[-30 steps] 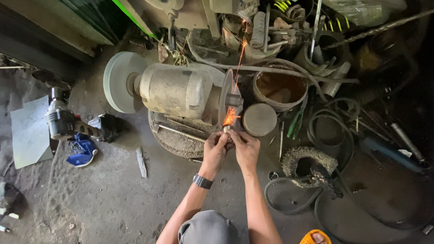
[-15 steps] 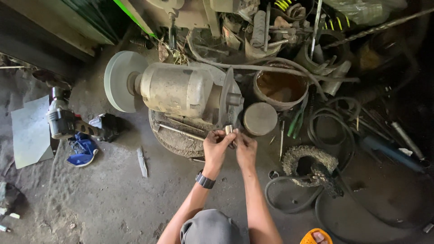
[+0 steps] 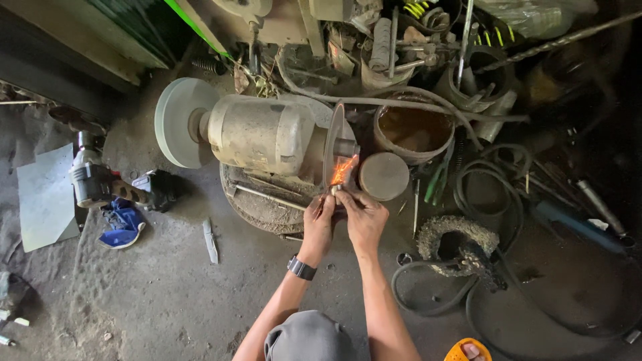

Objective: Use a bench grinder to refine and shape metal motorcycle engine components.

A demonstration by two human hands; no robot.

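Observation:
My left hand (image 3: 319, 217) and my right hand (image 3: 364, 217) together pinch a small metal piece (image 3: 336, 190) and press it against the thin spinning disc (image 3: 332, 144) of a bench grinder (image 3: 264, 134) that sits on the floor. Orange sparks (image 3: 342, 168) fly up from where the piece meets the disc. A dark watch is on my left wrist. A large pale wheel (image 3: 175, 122) is mounted on the grinder's other end, to the left.
A bucket of brown liquid (image 3: 413, 130) and a round lid (image 3: 384, 176) stand right of the disc. Hoses (image 3: 481, 184) and scrap metal crowd the right and back. An angle grinder (image 3: 100, 184), a blue cloth (image 3: 124, 224) and a knife blade (image 3: 210, 239) lie left.
A second ago the piece was on the disc with sparks; half a second ago my hands had drawn it back and sparks stopped; now it touches the disc again and sparks fly.

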